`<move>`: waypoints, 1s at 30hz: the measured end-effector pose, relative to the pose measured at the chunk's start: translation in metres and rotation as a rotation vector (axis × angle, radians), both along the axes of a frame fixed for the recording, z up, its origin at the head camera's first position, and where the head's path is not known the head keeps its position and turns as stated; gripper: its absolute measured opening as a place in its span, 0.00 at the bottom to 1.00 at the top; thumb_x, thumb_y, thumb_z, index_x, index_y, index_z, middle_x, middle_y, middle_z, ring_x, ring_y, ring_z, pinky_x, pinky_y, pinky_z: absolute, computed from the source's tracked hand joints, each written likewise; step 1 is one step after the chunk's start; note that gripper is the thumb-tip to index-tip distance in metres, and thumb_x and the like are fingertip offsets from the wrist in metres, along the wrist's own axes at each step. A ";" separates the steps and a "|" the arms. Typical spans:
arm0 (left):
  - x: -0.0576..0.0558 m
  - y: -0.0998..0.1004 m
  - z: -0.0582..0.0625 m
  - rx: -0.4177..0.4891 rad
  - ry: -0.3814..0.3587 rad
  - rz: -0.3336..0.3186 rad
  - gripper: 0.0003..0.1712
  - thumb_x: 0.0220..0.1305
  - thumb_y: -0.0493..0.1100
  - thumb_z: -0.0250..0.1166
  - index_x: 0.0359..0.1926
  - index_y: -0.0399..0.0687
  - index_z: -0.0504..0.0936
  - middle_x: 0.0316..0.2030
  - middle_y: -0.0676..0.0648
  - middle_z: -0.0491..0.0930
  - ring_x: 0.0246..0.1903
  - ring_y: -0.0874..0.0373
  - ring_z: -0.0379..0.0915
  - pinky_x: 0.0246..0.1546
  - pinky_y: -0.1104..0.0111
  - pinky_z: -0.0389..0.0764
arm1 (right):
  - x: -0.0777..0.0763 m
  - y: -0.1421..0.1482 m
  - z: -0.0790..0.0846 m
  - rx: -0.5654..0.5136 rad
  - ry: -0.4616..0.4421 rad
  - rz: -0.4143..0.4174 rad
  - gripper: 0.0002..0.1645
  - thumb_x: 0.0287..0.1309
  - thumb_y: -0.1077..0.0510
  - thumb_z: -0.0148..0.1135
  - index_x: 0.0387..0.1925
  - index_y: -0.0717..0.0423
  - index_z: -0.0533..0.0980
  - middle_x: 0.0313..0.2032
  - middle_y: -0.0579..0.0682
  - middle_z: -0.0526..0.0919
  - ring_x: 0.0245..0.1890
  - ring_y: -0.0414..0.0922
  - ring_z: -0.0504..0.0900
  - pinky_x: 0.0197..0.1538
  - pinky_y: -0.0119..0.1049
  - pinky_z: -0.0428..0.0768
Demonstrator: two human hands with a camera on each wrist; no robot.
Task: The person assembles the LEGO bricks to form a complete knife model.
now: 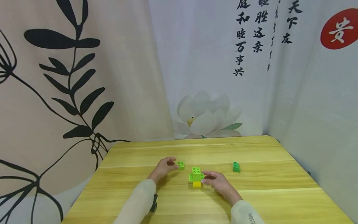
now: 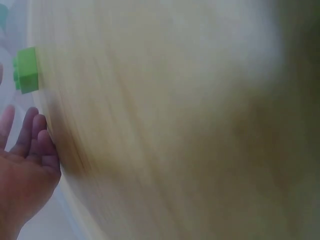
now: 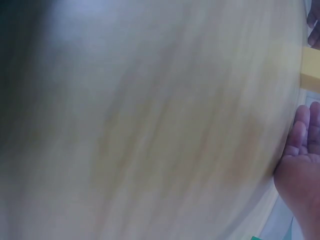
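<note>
A small stack of toy building bricks point(image 1: 196, 176) stands upright on the table, yellow at the bottom with a wider bright green layer and a green brick on top. My right hand point(image 1: 219, 183) pinches the stack's right end, thumb in front and forefinger behind. In the right wrist view the yellow brick point(image 3: 311, 70) shows beyond the fingers, while the thumb is out of sight. My left hand point(image 1: 164, 169) is beside a loose light green brick point(image 1: 181, 165), its thumb tip close to the brick's left side. Loosely bent fingers point(image 2: 37, 127) show below that brick in the left wrist view.
A darker green sloped brick point(image 1: 236, 167) lies on the wooden table point(image 1: 268, 186), to the right and behind my right hand. Patterned curtains point(image 1: 134, 77) hang behind the table's far edge and along its sides. A black strap point(image 1: 153, 203) is at the left forearm.
</note>
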State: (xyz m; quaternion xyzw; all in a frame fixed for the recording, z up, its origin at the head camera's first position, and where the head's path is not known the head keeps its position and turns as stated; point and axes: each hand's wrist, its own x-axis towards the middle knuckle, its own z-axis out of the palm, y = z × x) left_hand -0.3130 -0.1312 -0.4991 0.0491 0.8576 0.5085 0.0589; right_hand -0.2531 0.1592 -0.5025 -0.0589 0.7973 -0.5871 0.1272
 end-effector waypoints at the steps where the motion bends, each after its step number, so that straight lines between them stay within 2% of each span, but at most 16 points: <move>1: -0.001 0.001 0.000 -0.004 -0.007 -0.001 0.30 0.65 0.45 0.69 0.64 0.38 0.74 0.55 0.39 0.75 0.56 0.44 0.70 0.56 0.50 0.72 | 0.000 0.000 0.000 -0.002 0.000 0.000 0.33 0.57 0.50 0.72 0.62 0.57 0.76 0.51 0.52 0.80 0.51 0.50 0.77 0.55 0.51 0.75; 9: -0.011 0.006 -0.006 -0.077 0.000 -0.002 0.29 0.62 0.46 0.72 0.61 0.41 0.77 0.52 0.43 0.76 0.52 0.48 0.71 0.54 0.53 0.73 | 0.001 0.001 0.000 -0.006 0.007 0.012 0.33 0.58 0.50 0.71 0.62 0.58 0.75 0.52 0.53 0.80 0.52 0.50 0.76 0.56 0.51 0.75; 13: -0.010 0.008 -0.005 -0.096 0.017 -0.022 0.28 0.61 0.45 0.73 0.60 0.40 0.78 0.51 0.42 0.77 0.50 0.49 0.70 0.53 0.53 0.73 | 0.000 0.001 -0.001 0.003 0.010 0.015 0.33 0.58 0.49 0.71 0.62 0.57 0.75 0.52 0.52 0.80 0.52 0.50 0.76 0.56 0.51 0.75; 30: -0.005 0.011 -0.003 -0.145 0.041 -0.019 0.24 0.60 0.40 0.73 0.56 0.39 0.80 0.51 0.42 0.75 0.54 0.45 0.70 0.56 0.51 0.72 | 0.002 0.000 0.000 -0.012 0.004 0.016 0.31 0.59 0.51 0.71 0.62 0.58 0.76 0.50 0.52 0.80 0.50 0.49 0.76 0.55 0.50 0.75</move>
